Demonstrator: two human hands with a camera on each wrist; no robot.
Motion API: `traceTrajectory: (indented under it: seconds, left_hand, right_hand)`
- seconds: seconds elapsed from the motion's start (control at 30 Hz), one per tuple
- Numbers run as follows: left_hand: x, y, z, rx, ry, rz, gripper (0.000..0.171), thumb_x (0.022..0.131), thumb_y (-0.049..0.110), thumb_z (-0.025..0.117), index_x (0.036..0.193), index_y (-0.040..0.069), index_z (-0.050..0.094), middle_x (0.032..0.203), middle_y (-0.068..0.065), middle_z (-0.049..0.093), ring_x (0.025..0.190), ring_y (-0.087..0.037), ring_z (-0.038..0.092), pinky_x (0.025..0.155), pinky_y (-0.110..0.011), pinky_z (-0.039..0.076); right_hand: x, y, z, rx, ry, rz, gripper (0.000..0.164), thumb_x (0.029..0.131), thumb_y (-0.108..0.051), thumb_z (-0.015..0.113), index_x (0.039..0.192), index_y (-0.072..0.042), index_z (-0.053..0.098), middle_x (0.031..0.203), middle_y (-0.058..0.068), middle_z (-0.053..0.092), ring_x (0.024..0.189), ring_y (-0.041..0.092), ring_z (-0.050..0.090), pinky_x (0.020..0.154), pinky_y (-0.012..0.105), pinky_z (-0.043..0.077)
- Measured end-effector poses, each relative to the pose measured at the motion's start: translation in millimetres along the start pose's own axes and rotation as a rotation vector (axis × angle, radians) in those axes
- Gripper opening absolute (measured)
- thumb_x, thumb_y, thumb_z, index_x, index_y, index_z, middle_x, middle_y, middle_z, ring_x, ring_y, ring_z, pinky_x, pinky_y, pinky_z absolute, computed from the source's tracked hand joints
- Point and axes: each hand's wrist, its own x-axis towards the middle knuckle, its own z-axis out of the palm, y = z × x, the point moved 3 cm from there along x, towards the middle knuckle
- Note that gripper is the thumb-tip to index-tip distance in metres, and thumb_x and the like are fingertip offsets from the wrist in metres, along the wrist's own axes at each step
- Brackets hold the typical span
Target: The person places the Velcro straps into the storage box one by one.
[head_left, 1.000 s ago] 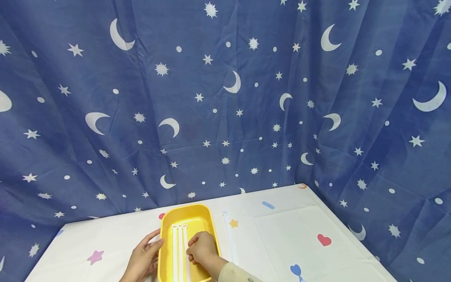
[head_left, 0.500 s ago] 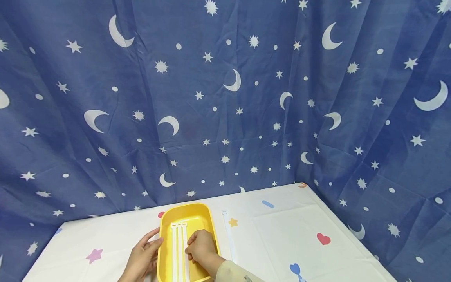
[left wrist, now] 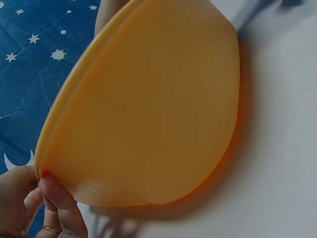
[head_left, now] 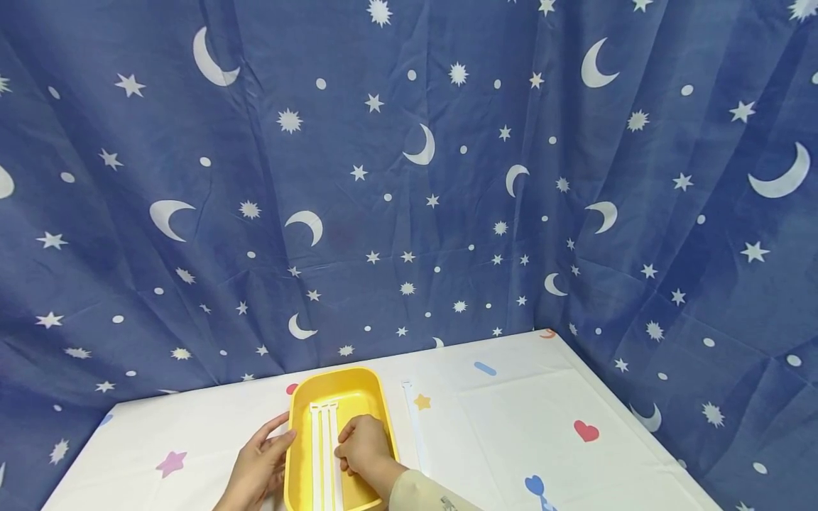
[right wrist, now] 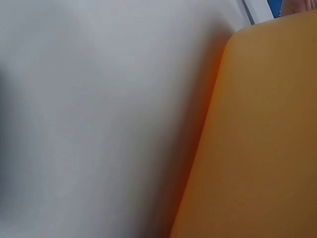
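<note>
- Head view: a yellow tray [head_left: 339, 384] lies on a white cloth [head_left: 498, 440] patterned with coloured shapes, with a dark blue curtain [head_left: 358, 42] of moons and stars behind it.
- Three white strips [head_left: 326, 454] lie side by side lengthwise in the tray, their wider ends towards its far end.
- The left hand [head_left: 257, 465] grips the tray's left side, thumb near the rim.
- The right hand [head_left: 366, 447] is inside the tray, fingers curled, pinching the rightmost strip [head_left: 334, 429] partway along. The two hands are apart, with the strips between them.
- Another strip [head_left: 414, 426] lies on the cloth just right of the tray, near a printed orange star [head_left: 422, 402]. A pale sleeve [head_left: 428, 493] covers the right forearm.
- Left wrist view: the tray's outer wall fills the middle; the left hand's thumb and fingers clamp its rim at lower left.
- Right wrist view: the tray's outer wall stands at right over the pale cloth. Only a scrap of a hand shows in the top corner, so its grip cannot be told from here.
</note>
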Motion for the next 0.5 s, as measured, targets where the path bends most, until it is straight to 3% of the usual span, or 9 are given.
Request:
traceTrajectory:
  seconds: [0.33,0.5]
  left_hand:
    - [-0.2,1.4,-0.8,0.015,0.005,0.007,0.057,0.100,0.019,0.059,0.149,0.002,0.035,0.103,-0.011,0.066,0.081,-0.021,0.069,0.069,-0.039,0.062]
    - [-0.7,0.9,-0.5,0.020,0.003,0.015,0.057,0.100,0.018,0.059,0.149,0.001,0.036,0.101,-0.010,0.067,0.080,-0.021,0.069,0.068,-0.038,0.061]
  right_hand:
    - [0.3,-2.2,1.0,-0.012,0.019,-0.023,0.031,0.071,0.016,0.076,0.065,-0.007,0.057,0.043,0.003,0.055,0.032,0.005,0.044,0.031,0.019,0.042]
    - [-3.2,-6.6,-3.8,-0.014,0.031,-0.133,0.025,0.073,0.012,0.076,0.068,-0.006,0.060,0.049,-0.003,0.054,0.033,0.002,0.042,0.033,0.018,0.041]
